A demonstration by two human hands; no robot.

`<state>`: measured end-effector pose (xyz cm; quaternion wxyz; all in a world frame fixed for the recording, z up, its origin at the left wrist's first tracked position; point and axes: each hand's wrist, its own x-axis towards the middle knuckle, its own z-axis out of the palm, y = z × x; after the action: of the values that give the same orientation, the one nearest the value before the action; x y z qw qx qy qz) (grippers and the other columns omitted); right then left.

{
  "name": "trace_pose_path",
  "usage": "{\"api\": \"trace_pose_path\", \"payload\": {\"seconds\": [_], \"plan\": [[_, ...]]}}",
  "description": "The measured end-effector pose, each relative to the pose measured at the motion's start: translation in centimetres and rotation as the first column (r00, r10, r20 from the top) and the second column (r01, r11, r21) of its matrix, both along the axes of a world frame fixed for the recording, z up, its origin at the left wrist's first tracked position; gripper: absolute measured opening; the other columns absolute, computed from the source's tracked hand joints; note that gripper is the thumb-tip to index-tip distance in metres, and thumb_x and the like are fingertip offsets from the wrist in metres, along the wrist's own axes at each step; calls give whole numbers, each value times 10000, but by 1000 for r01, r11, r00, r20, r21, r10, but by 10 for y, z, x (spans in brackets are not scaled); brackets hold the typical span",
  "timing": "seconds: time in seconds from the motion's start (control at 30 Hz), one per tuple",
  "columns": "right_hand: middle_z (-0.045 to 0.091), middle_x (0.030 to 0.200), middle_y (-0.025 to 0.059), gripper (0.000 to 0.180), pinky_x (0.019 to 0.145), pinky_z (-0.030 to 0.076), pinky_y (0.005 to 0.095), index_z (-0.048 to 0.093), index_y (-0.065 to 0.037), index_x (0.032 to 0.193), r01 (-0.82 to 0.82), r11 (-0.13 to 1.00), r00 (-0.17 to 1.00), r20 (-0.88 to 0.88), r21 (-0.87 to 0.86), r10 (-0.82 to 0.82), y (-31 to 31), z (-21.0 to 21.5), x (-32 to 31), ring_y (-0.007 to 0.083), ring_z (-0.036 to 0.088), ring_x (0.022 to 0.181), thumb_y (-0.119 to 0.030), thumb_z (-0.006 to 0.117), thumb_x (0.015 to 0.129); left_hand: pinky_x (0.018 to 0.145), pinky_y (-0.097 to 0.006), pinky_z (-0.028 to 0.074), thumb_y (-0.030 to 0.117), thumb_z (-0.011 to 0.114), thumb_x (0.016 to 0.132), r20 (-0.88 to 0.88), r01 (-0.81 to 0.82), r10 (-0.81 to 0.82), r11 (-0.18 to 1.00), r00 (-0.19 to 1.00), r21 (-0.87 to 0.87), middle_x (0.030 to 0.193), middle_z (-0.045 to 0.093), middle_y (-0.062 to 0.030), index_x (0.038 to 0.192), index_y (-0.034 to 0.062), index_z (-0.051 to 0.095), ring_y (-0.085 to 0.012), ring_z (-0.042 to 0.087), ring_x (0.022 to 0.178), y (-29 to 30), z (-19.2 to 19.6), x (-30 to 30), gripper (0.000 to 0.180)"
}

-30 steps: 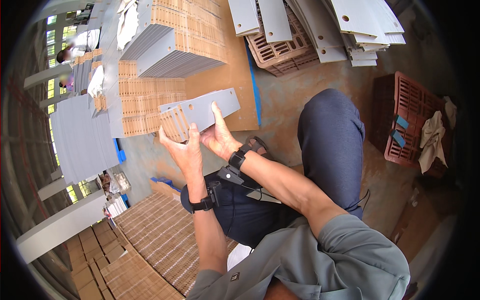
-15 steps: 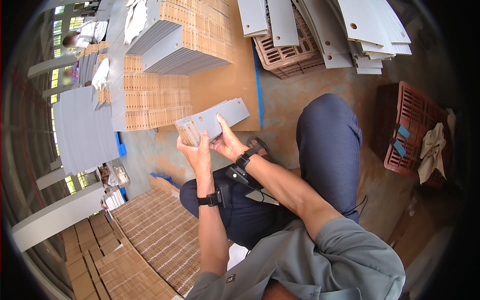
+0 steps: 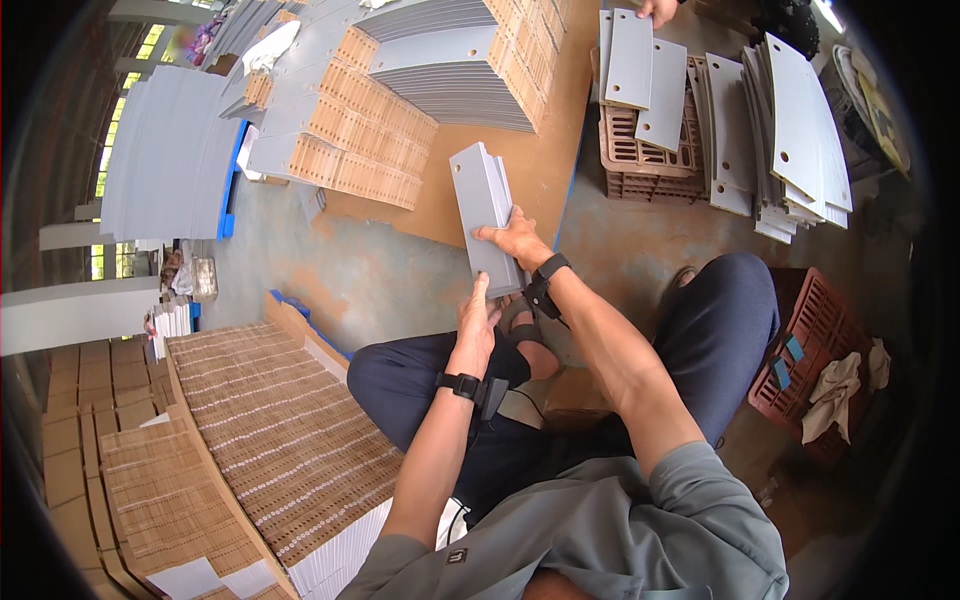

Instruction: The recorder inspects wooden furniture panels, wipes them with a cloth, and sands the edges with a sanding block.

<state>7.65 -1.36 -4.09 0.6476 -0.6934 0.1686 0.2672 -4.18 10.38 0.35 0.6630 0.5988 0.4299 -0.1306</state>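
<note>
Both my hands grip a short stack of grey rectangular boards point(image 3: 478, 205), each with a round hole near its end. My left hand point(image 3: 477, 318) is closed on the near end, its thumb on the top face. Farther along, my right hand point(image 3: 514, 240) wraps round the right side, thumb across the grey face. The stack is tilted, its far end above the brown sheet point(image 3: 455, 150). Beyond it stand tall piles of similar grey boards point(image 3: 440, 55) with drilled brown edges.
At the upper right, grey boards lie on a reddish plastic crate point(image 3: 655, 188), where another person's hand point(image 3: 658, 10) touches them. Another crate point(image 3: 815, 340) with cloth point(image 3: 832, 395) stands right of my knee. Packed brown strips point(image 3: 280, 430) fill the lower left; a large grey pile point(image 3: 165, 150) stands beyond.
My hands have turned the board stack from lying crosswise to pointing away from me. The view has shifted, and another person's hand now shows at the upper right.
</note>
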Motion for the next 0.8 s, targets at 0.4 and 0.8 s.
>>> {"api": "trace_pose_path", "payload": {"seconds": [0.4,0.8], "plan": [[512,1328,303,592,1053,426,484,495,48,1387,178,901,881,472,-395,33,-19,-24,-20,453,507,1221,-197,671,878,1077,-388,394,204,533,959,139,367,-461,827,876,426,1482,461,-237,1528,-7,318,-324,471,1338,-24,-54,40,644],[399,1468,220,1007,1046,439,493,254,52,1518,76,716,933,304,-694,195,-22,9,-63,401,425,1321,-401,786,792,1179,-347,287,-32,379,865,263,329,-388,913,883,242,1473,475,-225,1475,-10,426,-308,401,1406,-46,-28,29,612]]}}
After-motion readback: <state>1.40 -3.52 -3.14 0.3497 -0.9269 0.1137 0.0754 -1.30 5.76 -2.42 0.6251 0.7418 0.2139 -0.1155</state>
